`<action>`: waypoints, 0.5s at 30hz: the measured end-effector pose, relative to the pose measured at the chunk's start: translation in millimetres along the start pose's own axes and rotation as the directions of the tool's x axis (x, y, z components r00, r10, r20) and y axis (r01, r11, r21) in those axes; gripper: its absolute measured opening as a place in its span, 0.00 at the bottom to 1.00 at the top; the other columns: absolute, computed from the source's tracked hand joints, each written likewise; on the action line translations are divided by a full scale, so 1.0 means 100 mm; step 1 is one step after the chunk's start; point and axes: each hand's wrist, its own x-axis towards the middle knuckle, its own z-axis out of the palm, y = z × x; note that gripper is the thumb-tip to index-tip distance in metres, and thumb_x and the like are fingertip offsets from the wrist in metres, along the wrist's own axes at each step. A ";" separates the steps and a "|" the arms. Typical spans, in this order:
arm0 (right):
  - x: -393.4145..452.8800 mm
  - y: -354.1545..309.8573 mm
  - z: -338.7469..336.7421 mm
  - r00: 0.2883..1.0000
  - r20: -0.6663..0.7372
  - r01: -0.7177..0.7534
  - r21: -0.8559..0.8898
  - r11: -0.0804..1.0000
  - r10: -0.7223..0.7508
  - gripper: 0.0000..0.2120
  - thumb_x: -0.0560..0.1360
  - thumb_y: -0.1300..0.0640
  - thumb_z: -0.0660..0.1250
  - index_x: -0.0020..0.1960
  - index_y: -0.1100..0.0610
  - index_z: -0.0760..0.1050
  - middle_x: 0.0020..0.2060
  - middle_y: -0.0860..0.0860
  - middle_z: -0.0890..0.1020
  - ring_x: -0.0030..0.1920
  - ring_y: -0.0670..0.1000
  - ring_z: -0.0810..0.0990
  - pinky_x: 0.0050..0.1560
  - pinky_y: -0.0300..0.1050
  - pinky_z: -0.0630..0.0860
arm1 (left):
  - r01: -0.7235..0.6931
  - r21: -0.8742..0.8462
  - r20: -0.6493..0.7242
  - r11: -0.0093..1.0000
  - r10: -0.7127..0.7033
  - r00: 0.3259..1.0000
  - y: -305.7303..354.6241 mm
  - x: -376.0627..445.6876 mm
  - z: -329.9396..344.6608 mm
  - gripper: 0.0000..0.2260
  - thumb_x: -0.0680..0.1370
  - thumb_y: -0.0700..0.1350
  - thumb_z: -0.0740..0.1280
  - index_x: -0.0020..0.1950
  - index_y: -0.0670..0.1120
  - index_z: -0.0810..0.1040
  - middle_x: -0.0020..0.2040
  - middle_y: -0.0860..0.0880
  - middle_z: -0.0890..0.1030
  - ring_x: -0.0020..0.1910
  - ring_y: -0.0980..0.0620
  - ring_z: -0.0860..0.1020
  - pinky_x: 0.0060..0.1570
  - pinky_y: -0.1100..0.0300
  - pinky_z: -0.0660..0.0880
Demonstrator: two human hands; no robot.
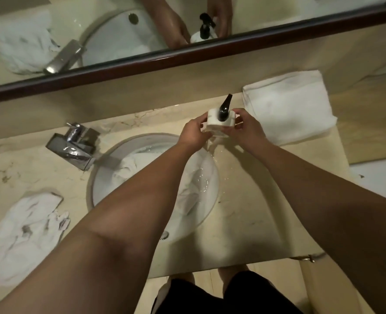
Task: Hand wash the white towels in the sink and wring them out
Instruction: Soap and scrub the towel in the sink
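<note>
Beyond my grip a dark wood-framed mirror (187, 55) spans the wall; left of it a chrome square faucet (74, 146) sits on the beige marble counter (244, 211).

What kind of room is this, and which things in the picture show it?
Most likely a bathroom, perhaps in a hotel. A round sink is set in a marble counter with a chrome faucet, and a wall mirror hangs above it.

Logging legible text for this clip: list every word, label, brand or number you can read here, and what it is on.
No text can be read in this frame.
Soap dispenser, held by the left hand and right hand: white body, no print legible.
Folded towel, crumpled towel, towel in the sink: no tag or marking visible.
Faucet: plain metal, no brand visible.
</note>
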 end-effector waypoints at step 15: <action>-0.93 0.23 0.87 0.970 -0.017 -0.232 0.216 0.948 0.241 0.07 0.68 0.42 0.61 0.45 0.40 0.74 0.41 0.44 0.82 0.43 0.51 0.83 0.50 0.59 0.81 | 0.300 0.130 0.058 0.945 -0.310 0.949 -0.80 -0.74 -0.44 0.21 0.77 0.38 0.72 0.69 0.44 0.77 0.66 0.45 0.79 0.61 0.47 0.79 0.63 0.55 0.74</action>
